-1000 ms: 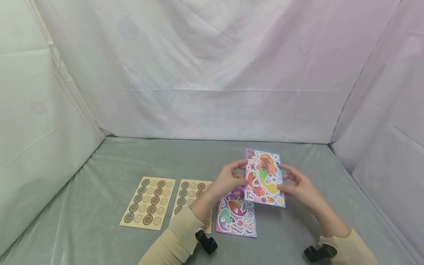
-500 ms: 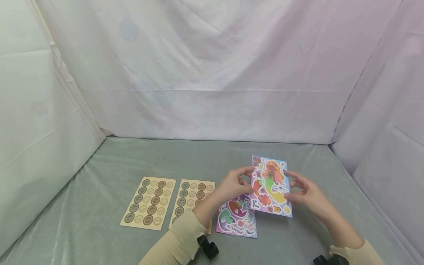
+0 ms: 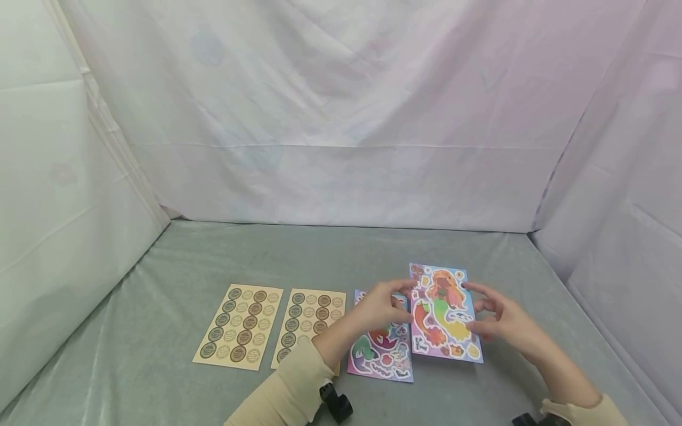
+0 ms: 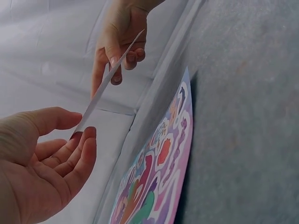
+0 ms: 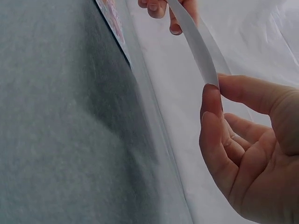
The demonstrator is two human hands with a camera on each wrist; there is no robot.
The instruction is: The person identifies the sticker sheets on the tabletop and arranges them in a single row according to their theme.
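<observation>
Between both hands is a mermaid sticker sheet (image 3: 444, 313), raised above the table. My left hand (image 3: 380, 307) pinches its left edge between thumb and fingers; my right hand (image 3: 503, 316) pinches the right edge the same way. Seen edge-on in the left wrist view, the held sheet (image 4: 105, 84) stays apart from the cloth, and in the right wrist view the sheet (image 5: 198, 46) bows slightly. Below my left hand lies a second, purple mermaid sticker sheet (image 3: 380, 358), partly hidden by that hand.
Two tan sheets of round stickers lie further left: one sheet (image 3: 237, 325) fully visible, the other sheet (image 3: 309, 307) partly behind my left forearm. Grey cloth (image 3: 160, 331) covers the table. White fabric walls (image 3: 341, 118) stand at the back and sides.
Both hands have carried the held sticker sheet rightward and toward me, lower over the table. More of the purple sheet beneath is uncovered. The tan sheets have stayed put.
</observation>
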